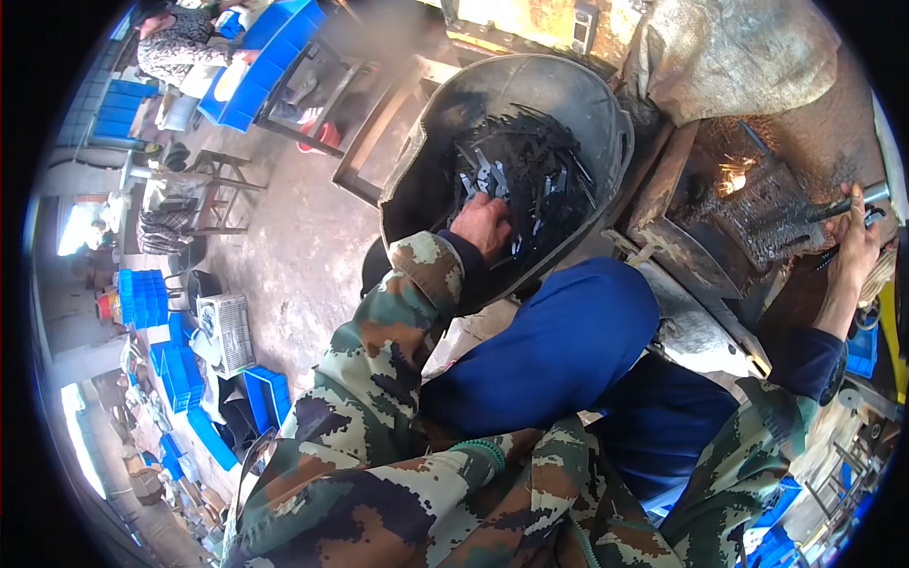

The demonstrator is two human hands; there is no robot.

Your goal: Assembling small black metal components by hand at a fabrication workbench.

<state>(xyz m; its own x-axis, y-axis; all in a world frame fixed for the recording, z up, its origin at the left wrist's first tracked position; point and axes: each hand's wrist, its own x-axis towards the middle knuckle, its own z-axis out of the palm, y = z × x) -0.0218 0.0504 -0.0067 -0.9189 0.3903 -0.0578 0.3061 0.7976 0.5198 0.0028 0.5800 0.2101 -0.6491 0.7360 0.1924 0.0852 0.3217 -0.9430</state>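
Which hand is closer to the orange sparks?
Right. The right hand is just right of the orange sparks; the left hand is farther off to their left, in the dark tub.

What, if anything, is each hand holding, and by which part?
Right hand: metal rod, near its outer end. Left hand: among dark strips in the tub; hold can't be told.

Left hand [483, 227] on dark strips [544, 156], black tub [595, 106] — right hand [855, 235] on rod [875, 192], sparks [734, 176].
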